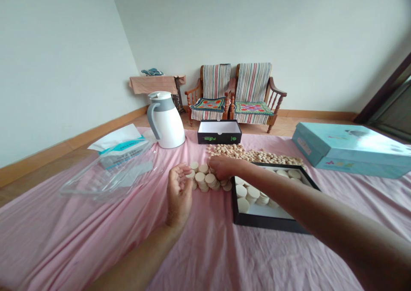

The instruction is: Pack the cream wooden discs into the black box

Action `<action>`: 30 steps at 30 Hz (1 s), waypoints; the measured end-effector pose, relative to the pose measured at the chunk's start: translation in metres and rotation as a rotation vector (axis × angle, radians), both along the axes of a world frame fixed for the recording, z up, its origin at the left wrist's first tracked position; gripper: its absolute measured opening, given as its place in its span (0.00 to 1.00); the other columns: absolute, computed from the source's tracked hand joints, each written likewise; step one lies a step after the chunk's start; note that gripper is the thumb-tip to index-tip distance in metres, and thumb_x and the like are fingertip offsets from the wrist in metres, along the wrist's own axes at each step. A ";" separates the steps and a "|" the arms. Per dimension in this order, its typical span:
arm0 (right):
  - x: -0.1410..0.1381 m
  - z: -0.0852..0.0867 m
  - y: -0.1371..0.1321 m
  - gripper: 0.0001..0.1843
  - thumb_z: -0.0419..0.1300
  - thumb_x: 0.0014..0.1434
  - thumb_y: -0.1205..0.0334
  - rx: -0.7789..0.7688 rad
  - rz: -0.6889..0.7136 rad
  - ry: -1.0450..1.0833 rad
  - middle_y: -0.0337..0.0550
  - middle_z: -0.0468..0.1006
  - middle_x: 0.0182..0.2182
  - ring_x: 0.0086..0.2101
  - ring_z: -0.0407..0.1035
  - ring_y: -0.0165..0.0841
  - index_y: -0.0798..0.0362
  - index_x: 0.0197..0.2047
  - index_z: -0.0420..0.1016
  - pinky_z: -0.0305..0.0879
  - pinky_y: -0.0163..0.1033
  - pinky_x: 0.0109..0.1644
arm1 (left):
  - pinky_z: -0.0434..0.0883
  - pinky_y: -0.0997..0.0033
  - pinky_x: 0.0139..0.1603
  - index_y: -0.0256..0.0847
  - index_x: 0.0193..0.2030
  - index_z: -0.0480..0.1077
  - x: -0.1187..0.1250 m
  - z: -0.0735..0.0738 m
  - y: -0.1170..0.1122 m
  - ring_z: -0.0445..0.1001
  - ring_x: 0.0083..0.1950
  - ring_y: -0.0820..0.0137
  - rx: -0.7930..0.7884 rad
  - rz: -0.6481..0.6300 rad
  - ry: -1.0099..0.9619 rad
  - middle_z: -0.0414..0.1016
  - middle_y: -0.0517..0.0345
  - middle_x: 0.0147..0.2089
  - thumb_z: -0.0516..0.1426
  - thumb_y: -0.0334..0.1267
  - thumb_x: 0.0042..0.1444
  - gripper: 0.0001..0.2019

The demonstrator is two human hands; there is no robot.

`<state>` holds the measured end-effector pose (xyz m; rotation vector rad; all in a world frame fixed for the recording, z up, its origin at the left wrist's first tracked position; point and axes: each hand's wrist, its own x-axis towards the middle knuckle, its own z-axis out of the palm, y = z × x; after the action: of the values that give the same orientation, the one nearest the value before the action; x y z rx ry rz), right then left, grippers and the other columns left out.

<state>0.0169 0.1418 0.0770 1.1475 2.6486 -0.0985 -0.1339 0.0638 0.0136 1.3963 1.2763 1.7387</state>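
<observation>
Round pale wooden discs [201, 178] stand in several short stacks on the pink cloth in the middle. At their left side my left hand [180, 190] is upright, its fingers loosely curved and apart, with nothing seen in it. My right hand [222, 167] reaches across from the right to the back of the stacks. Its fingers are bent downward and closed, and their tips and anything in them are hidden. Beneath my right forearm lies a shallow black box [272, 226] with more stacked discs [253, 193] inside, partly covered by the arm.
Small wooden pieces [257, 155] lie heaped behind the discs. Farther back stand a smaller black box [219, 138] and a white-grey jug [170, 126]. A clear plastic tray [90, 187] and a blue-white packet [123, 151] lie left; a light-blue box [353, 149] sits right.
</observation>
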 end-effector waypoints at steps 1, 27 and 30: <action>0.001 0.002 0.000 0.20 0.59 0.47 0.70 0.012 0.000 0.007 0.60 0.77 0.44 0.43 0.72 0.43 0.65 0.45 0.75 0.67 0.38 0.41 | 0.67 0.69 0.48 0.39 0.46 0.63 0.000 0.000 0.000 0.69 0.47 0.69 0.004 0.000 0.002 0.69 0.53 0.45 0.54 0.31 0.52 0.14; 0.147 0.040 -0.123 0.16 0.55 0.47 0.71 -0.089 -0.173 0.148 0.51 0.73 0.41 0.42 0.68 0.39 0.57 0.42 0.70 0.62 0.43 0.47 | 0.69 0.70 0.47 0.39 0.50 0.63 0.009 0.006 -0.008 0.70 0.46 0.69 0.114 -0.026 0.062 0.68 0.53 0.45 0.58 0.34 0.53 0.17; 0.143 0.042 -0.116 0.16 0.57 0.49 0.70 -0.088 -0.010 0.105 0.49 0.72 0.42 0.41 0.69 0.38 0.56 0.44 0.69 0.64 0.45 0.46 | 0.70 0.70 0.46 0.39 0.49 0.63 0.010 0.007 -0.010 0.70 0.45 0.69 0.130 -0.018 0.065 0.68 0.54 0.45 0.58 0.34 0.52 0.17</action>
<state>0.1597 0.0257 0.1192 1.1571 2.6990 -0.2818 -0.1243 0.0541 0.0205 1.5449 1.1985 1.8052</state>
